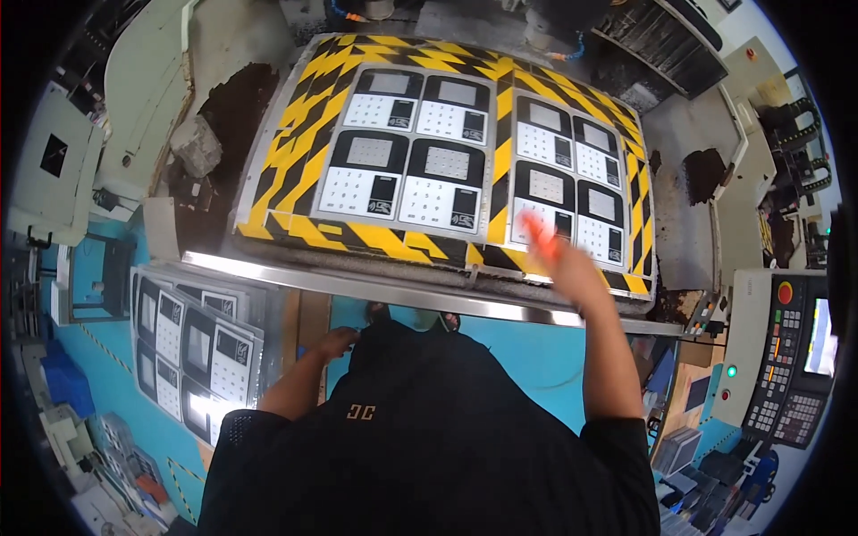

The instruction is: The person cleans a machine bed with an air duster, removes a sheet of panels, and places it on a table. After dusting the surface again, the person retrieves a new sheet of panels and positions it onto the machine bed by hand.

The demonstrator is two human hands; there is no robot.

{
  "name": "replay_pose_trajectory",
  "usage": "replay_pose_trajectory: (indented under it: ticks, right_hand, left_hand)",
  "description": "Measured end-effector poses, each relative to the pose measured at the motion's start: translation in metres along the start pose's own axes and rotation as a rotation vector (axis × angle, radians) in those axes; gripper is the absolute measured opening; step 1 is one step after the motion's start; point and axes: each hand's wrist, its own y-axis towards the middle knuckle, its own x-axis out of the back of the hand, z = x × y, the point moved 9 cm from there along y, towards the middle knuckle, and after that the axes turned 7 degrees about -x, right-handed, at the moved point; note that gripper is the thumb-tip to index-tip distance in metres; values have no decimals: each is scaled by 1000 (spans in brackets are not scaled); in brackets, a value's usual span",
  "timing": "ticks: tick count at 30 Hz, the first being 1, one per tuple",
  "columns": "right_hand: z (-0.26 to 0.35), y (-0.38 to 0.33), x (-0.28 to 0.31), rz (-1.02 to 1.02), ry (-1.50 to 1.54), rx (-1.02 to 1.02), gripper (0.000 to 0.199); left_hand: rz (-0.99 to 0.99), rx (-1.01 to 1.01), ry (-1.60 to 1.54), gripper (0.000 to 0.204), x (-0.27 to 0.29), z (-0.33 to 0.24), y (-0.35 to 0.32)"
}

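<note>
Blue-green floor [545,357] under you, yellow-and-black tape line [105,347] on it at your left. Pale machine walls [143,85] ahead, left and right, brown dirt [237,107] near them. At your right, control panel [755,326] with big red button [785,293], small green light [732,371], bright screen [820,338].

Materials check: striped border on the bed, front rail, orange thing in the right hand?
Striped border: probably plastic tape, smooth-looking; pieced black-and-yellow strips suggest it.
Front rail: likely bare metal, fairly shiny; silvery with bright highlights.
Orange thing in the right hand: maybe plastic, going by its vivid colour; blur hides the finish.
</note>
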Motion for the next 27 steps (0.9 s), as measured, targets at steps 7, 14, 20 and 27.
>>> replay_pose_trajectory:
  ticks: [7,14,20,27]
  right_hand:
    - [100,49,2,-57,242,183,55]
    - [219,62,-48,11,126,310,60]
    - [123,49,-29,-120,63,182,57]
    - [19,103,15,-219,340,29,57]
  left_hand:
    - [-60,46,-41,41,9,100,-19]
    - [-44,161,41,37,7,109,-39]
    - [-139,42,-199,26,12,74,-34]
    - [36,-285,295,25,12,68,-13]
